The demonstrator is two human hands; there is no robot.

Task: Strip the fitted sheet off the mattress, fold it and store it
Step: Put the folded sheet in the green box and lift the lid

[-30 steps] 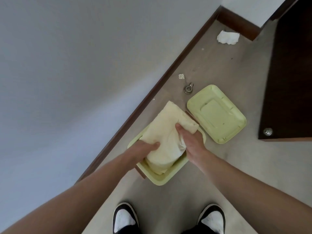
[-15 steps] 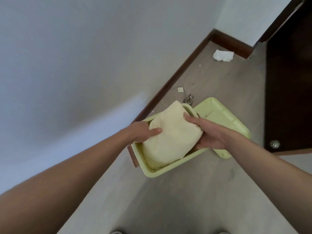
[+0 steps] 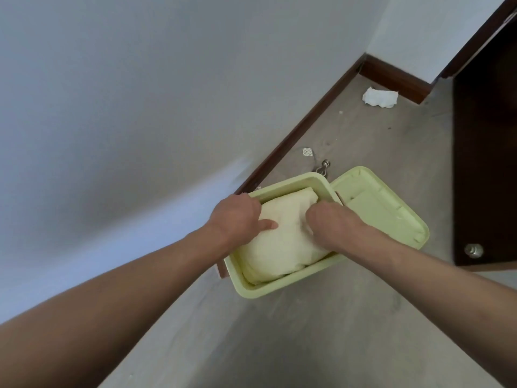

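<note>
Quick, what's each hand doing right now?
Left hand: open, pressing the folded sheet into the green bin.
Right hand: knuckles up on the sheet; grip cannot be told.

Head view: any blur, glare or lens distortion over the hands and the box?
Head view: light is soft and even, no glare; left hand, right hand and sheet in the box are slightly soft; wide-angle stretch swells the forearms at the lower edges; the baseboard stays readable.

Both hands are covering parts of the folded sheet [image 3: 279,247], and the right hand's [image 3: 330,224] fingertips are disappearing down between sheet and bin [image 3: 282,288]. The lid [image 3: 391,197] is sitting partly behind that bin. The small metal piece [image 3: 324,165] is too tiny to identify.
</note>
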